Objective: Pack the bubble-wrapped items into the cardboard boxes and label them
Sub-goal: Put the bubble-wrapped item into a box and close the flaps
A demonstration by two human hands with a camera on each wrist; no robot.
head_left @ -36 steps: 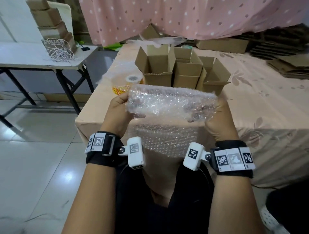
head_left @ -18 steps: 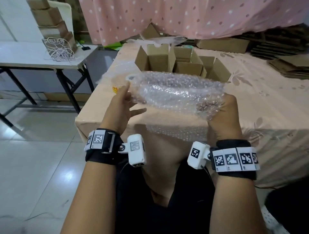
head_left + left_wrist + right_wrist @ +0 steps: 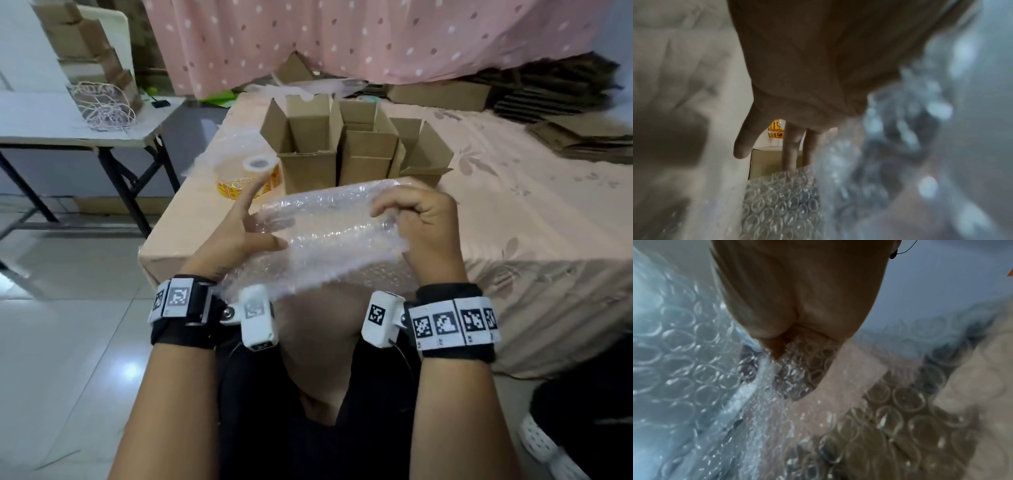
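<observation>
A long bubble-wrapped item (image 3: 329,226) lies crosswise in the air just in front of the table edge, with a loose flap of wrap hanging toward my lap. My right hand (image 3: 421,219) grips its right end with fingers curled over the top; the right wrist view shows the bubble wrap (image 3: 797,369) bunched in the palm. My left hand (image 3: 246,222) rests against the left end with straight, spread fingers (image 3: 791,146) and the thumb lying on the wrap. Several open cardboard boxes (image 3: 349,150) stand upright on the table behind the item. A yellow label roll (image 3: 253,174) lies left of them.
The table wears a peach floral cloth (image 3: 513,212). Flattened cardboard (image 3: 582,130) is stacked at its far right. A white folding table (image 3: 68,126) with tangled string and stacked boxes stands to the left over tiled floor. A pink dotted curtain hangs behind.
The wrapped item has come down and toward me and has rolled. My right hand moved from under its end to over the top. My left fingers opened out along the left end.
</observation>
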